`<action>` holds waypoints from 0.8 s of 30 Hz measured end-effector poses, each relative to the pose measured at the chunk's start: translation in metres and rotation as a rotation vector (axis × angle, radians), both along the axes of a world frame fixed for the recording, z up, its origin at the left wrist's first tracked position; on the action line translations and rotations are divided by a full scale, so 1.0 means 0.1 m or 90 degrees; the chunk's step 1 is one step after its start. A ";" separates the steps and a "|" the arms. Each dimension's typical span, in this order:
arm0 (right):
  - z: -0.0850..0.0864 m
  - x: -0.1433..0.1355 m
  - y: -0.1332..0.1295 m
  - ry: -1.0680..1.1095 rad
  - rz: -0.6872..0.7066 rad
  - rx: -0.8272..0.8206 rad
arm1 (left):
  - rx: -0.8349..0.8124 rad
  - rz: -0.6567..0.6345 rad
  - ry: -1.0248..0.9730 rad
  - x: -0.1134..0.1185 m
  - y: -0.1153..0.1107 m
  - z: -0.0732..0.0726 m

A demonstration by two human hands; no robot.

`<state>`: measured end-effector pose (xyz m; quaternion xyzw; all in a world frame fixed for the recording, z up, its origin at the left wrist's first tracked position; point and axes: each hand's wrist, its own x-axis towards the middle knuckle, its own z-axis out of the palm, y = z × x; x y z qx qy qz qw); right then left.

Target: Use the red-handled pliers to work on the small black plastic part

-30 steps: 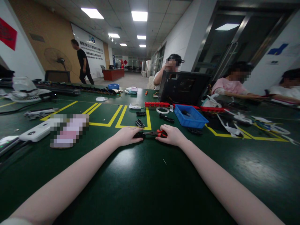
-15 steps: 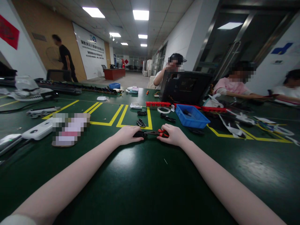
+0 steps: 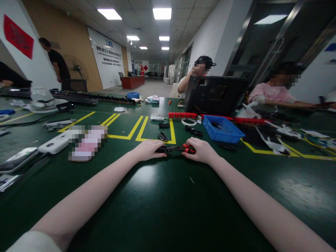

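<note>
My right hand (image 3: 201, 150) is closed around the red and black handles of a pair of pliers (image 3: 179, 148), whose metal jaws point left. Opposite it, my left hand (image 3: 150, 149) is closed on a small black part (image 3: 162, 149), mostly hidden by the fingers. The jaws reach the black part's right end; whether they grip it I cannot make out. Just beyond my hands lie a black piece (image 3: 163, 136) and another black piece (image 3: 164, 125) inside a yellow-taped box. A longer black part (image 3: 193, 131) rests to their right.
A blue bin (image 3: 223, 132) with dark parts in it stands right of my hands. Behind are a white tape roll (image 3: 189, 121), red strips (image 3: 182, 115) and a large black case (image 3: 216, 94). A white power strip (image 3: 59, 142) lies left. People are across the table.
The view has swung a little to the left, so the table things sit further right. Both hands keep their hold. A person in black at the back left has moved left and leans forward.
</note>
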<state>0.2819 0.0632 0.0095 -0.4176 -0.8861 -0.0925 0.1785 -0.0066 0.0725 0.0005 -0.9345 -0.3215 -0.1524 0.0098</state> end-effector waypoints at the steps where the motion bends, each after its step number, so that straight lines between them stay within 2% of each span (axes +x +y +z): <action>1: 0.00 0.00 0.00 0.001 0.004 0.002 | 0.002 -0.005 0.000 0.00 0.00 0.00; 8: -0.01 0.00 0.00 -0.012 0.014 0.019 | 0.014 -0.027 -0.001 0.00 -0.01 -0.01; 15: -0.02 0.02 0.05 -0.006 0.019 0.026 | 0.016 -0.032 -0.005 0.00 -0.01 0.05; 24: -0.04 0.03 0.08 -0.021 -0.004 0.034 | 0.087 -0.053 0.021 0.00 0.02 0.04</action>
